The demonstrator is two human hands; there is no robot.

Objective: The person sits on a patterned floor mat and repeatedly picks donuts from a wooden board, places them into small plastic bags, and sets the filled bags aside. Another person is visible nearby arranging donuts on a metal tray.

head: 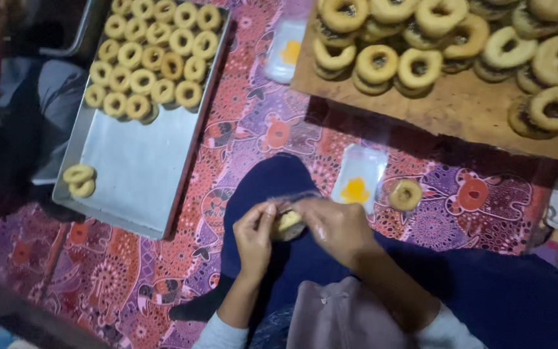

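Observation:
My left hand and my right hand meet over my dark blue lap, both holding a ring-shaped cookie inside a thin clear plastic bag. A flat clear bag with a yellow mark lies on the patterned cloth just beyond my right hand. Beside it rests a single loose ring cookie.
A metal tray at left holds several ring cookies at its far end and two on its near-left rim. A wooden board at upper right is piled with cookies. Another clear bag lies between them. A person's sleeve is far left.

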